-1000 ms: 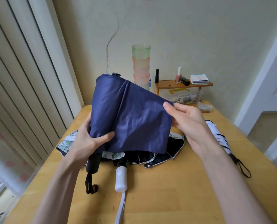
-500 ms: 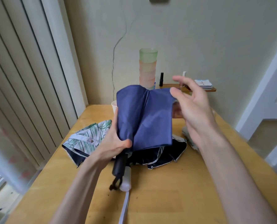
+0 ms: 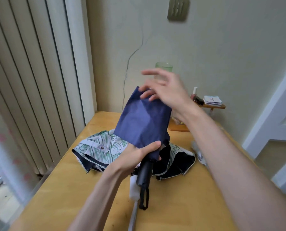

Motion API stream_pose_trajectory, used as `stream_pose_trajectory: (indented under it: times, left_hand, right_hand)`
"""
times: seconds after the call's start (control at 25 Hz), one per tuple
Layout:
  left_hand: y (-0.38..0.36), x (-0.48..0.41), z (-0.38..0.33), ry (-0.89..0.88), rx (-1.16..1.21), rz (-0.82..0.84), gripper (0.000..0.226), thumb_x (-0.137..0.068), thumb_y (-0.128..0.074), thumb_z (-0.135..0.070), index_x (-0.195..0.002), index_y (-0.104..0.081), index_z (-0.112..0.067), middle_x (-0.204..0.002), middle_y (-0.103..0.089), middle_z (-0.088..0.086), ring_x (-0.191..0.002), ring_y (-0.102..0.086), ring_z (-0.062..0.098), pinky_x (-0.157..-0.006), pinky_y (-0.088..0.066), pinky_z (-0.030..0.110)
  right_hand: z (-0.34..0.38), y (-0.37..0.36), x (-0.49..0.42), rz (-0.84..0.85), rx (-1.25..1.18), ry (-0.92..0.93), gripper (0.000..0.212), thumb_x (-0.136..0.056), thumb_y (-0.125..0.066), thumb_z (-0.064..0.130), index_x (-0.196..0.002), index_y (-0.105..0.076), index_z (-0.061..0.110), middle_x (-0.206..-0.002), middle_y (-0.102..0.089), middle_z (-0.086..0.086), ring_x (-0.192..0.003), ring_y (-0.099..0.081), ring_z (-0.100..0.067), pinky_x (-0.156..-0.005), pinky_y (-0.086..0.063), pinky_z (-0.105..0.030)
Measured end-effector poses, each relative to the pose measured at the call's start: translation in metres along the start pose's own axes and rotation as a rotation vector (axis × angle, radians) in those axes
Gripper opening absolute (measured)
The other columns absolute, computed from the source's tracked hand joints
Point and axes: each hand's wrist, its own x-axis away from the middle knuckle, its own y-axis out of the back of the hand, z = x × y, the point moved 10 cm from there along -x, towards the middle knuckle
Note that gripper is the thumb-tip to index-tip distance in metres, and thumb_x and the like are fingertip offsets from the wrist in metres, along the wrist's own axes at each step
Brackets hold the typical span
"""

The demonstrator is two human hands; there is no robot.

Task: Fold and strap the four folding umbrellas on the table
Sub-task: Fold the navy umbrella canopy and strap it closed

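I hold a navy blue folding umbrella point(image 3: 143, 120) upright above the wooden table point(image 3: 180, 205). My left hand point(image 3: 135, 155) grips its lower canopy just above the black handle point(image 3: 144, 172), whose wrist loop hangs down. My right hand point(image 3: 164, 87) hovers at the umbrella's top with fingers spread, blurred, its lower fingertips touching the fabric. Behind lies an unfolded umbrella point(image 3: 104, 147) with a green leaf print and black lining; its white handle point(image 3: 133, 187) points toward me. A white umbrella point(image 3: 198, 154) is mostly hidden behind my right forearm.
A small wooden shelf point(image 3: 212, 106) at the back holds a nail polish bottle point(image 3: 194, 93) and a stack of cards point(image 3: 212, 100). Stacked cups point(image 3: 164, 68) stand behind my right hand. Vertical blinds point(image 3: 30, 80) run along the left edge.
The loose blue panel has been wrapped round the shaft, so the umbrella is narrower. My right hand let go of the fabric edge and rose to the top. The camera tilted up.
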Motion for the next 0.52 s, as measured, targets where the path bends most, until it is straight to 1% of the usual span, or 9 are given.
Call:
stream_pose_trajectory:
  times: [0.04,0.08,0.12,0.2,0.24,0.32,0.4,0.48,0.52]
  left_hand:
    - [0.003,0.000,-0.001,-0.008,0.006,0.016,0.011,-0.096,-0.072,-0.013,-0.103,-0.069,-0.005,-0.084,-0.076,0.015,-0.072,-0.074,0.024,-0.080,-0.060,0.034]
    - [0.003,0.002,-0.004,-0.014,0.020,0.037,0.008,-0.096,-0.071,-0.012,-0.103,-0.070,-0.007,-0.087,-0.077,0.014,-0.074,-0.075,0.024,-0.084,-0.060,0.037]
    - [0.003,0.003,-0.005,-0.023,0.032,0.058,0.007,-0.096,-0.071,-0.011,-0.103,-0.071,-0.009,-0.089,-0.078,0.012,-0.076,-0.076,0.024,-0.087,-0.060,0.038]
    - [0.000,0.005,-0.007,-0.019,0.030,0.101,0.009,-0.096,-0.070,-0.011,-0.104,-0.072,-0.008,-0.090,-0.080,0.005,-0.078,-0.076,0.021,-0.082,-0.061,0.032]
    - [0.000,0.006,-0.006,-0.009,0.009,0.121,0.012,-0.095,-0.072,-0.014,-0.104,-0.072,-0.007,-0.089,-0.080,0.004,-0.079,-0.076,0.019,-0.079,-0.060,0.028]
    - [-0.001,0.006,-0.004,-0.005,-0.091,0.155,0.024,-0.088,-0.077,-0.025,-0.100,-0.073,-0.005,-0.087,-0.078,0.005,-0.082,-0.074,0.016,-0.078,-0.058,0.024]
    - [0.001,0.008,-0.003,0.002,-0.184,0.156,0.021,-0.089,-0.081,-0.025,-0.097,-0.073,-0.007,-0.085,-0.077,0.004,-0.081,-0.073,0.014,-0.078,-0.058,0.024]
    - [0.001,0.008,-0.003,0.006,-0.221,0.155,0.015,-0.092,-0.080,-0.018,-0.098,-0.072,-0.008,-0.084,-0.077,0.002,-0.079,-0.074,0.013,-0.075,-0.057,0.023]
    - [0.000,0.008,-0.003,-0.001,-0.216,0.153,0.019,-0.092,-0.082,-0.019,-0.101,-0.072,-0.007,-0.085,-0.077,0.003,-0.080,-0.074,0.015,-0.075,-0.058,0.024]
  right_hand:
    - [-0.001,0.029,0.001,-0.136,0.028,0.040,0.023,-0.100,-0.066,0.007,-0.121,-0.071,0.015,-0.086,-0.078,-0.002,-0.076,-0.075,-0.011,-0.069,-0.054,-0.018]
    - [-0.006,0.052,0.003,-0.203,0.112,0.051,0.025,-0.098,-0.071,0.010,-0.121,-0.072,0.016,-0.093,-0.078,0.001,-0.086,-0.073,-0.005,-0.077,-0.052,-0.016]
    - [-0.015,0.061,0.007,-0.179,0.215,0.027,0.030,-0.096,-0.076,0.018,-0.125,-0.071,0.021,-0.106,-0.077,0.004,-0.099,-0.071,-0.001,-0.085,-0.049,-0.015]
    - [-0.040,0.056,0.016,-0.034,0.313,-0.060,0.042,-0.093,-0.081,0.037,-0.133,-0.069,0.031,-0.125,-0.073,0.011,-0.118,-0.065,0.000,-0.098,-0.050,-0.020]
    - [-0.050,0.053,0.018,-0.009,0.282,-0.089,0.043,-0.092,-0.081,0.041,-0.132,-0.069,0.032,-0.126,-0.073,0.014,-0.120,-0.066,-0.001,-0.099,-0.052,-0.022]
    - [-0.049,0.050,0.018,-0.020,0.224,-0.088,0.041,-0.088,-0.084,0.042,-0.126,-0.073,0.031,-0.120,-0.076,0.017,-0.112,-0.068,0.003,-0.093,-0.053,-0.019]
    - [-0.045,0.054,0.016,-0.087,0.228,-0.113,0.040,-0.083,-0.088,0.045,-0.118,-0.077,0.029,-0.116,-0.076,0.015,-0.107,-0.070,0.001,-0.088,-0.053,-0.018]
    - [-0.045,0.061,0.013,-0.138,0.272,-0.144,0.027,-0.082,-0.090,0.041,-0.104,-0.080,0.027,-0.105,-0.077,0.012,-0.098,-0.071,-0.003,-0.082,-0.053,-0.020]
    - [-0.044,0.062,0.012,-0.161,0.289,-0.146,0.018,-0.083,-0.089,0.037,-0.095,-0.080,0.026,-0.098,-0.077,0.011,-0.093,-0.070,-0.005,-0.079,-0.052,-0.021]
